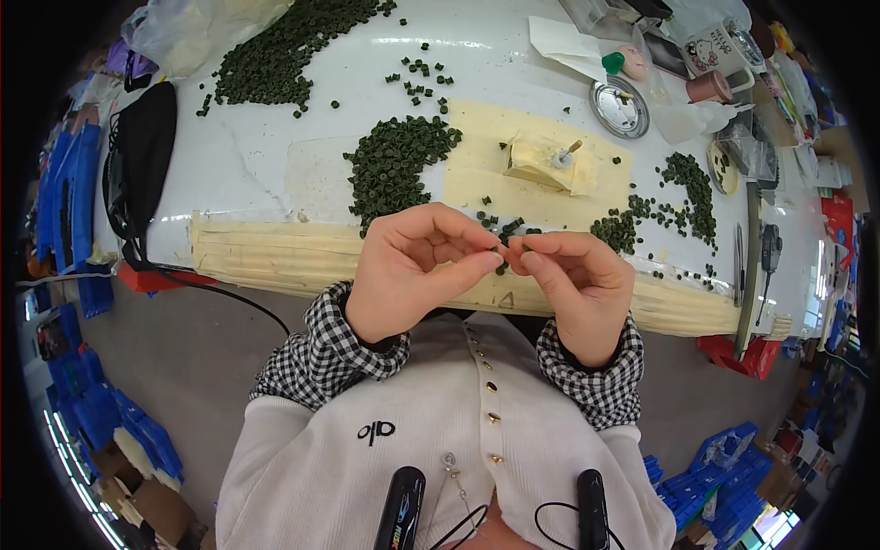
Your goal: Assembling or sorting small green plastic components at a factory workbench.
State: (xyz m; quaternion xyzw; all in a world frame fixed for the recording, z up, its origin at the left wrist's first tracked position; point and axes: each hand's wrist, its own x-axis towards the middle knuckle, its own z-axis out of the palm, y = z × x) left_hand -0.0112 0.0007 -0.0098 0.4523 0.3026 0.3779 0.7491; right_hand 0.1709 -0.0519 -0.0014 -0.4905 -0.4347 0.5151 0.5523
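Observation:
My left hand and my right hand meet above the front edge of the table, thumb and forefinger pinched on each. Between the left fingertips is a small dark green part, mostly covered. The right fingertips close around something small and dark green, likewise largely hidden. Just beyond the left hand lies a pile of small dark green spool-shaped parts. A few more sit right behind the fingertips. Past the right hand stands a small block wrapped in cream tape, with a metal pin on top.
A larger heap of green parts fills the far left; others are scattered at right. A round metal lid, a mug and a screwdriver are on the right. A black cloth bag hangs at the left edge.

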